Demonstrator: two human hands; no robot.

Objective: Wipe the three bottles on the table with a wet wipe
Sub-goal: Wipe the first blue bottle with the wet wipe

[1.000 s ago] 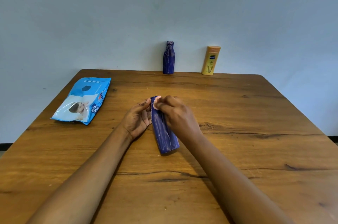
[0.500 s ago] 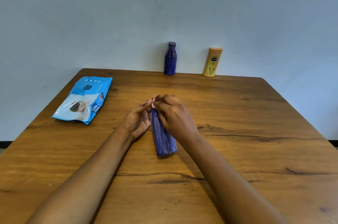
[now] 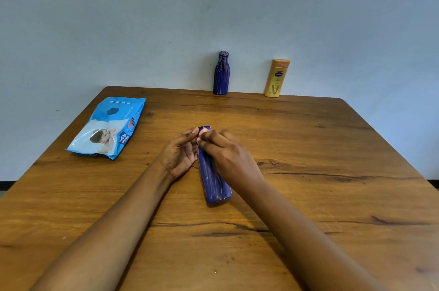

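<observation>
A dark blue bottle (image 3: 215, 181) lies on its side in the middle of the wooden table (image 3: 320, 148), cap end pointing away from me. My left hand (image 3: 179, 154) curls against the left of its neck, fingertips at the cap. From the right, my right hand (image 3: 228, 156) covers the neck with curled fingers and pinches a small pale wad, apparently the wet wipe (image 3: 203, 132), against the cap. Most of the wipe is hidden. A second blue bottle (image 3: 221, 74) and a yellow lotion bottle (image 3: 276, 79) stand upright at the far edge by the wall.
A blue pack of wet wipes (image 3: 109, 126) lies flat at the table's left side, well clear of my hands. The wall stands directly behind the far edge. The table's right corner and left edge are in view.
Both hands stay at the lying bottle's cap end, with only small finger movement there. The bottle has barely shifted, and the view has moved slightly.
</observation>
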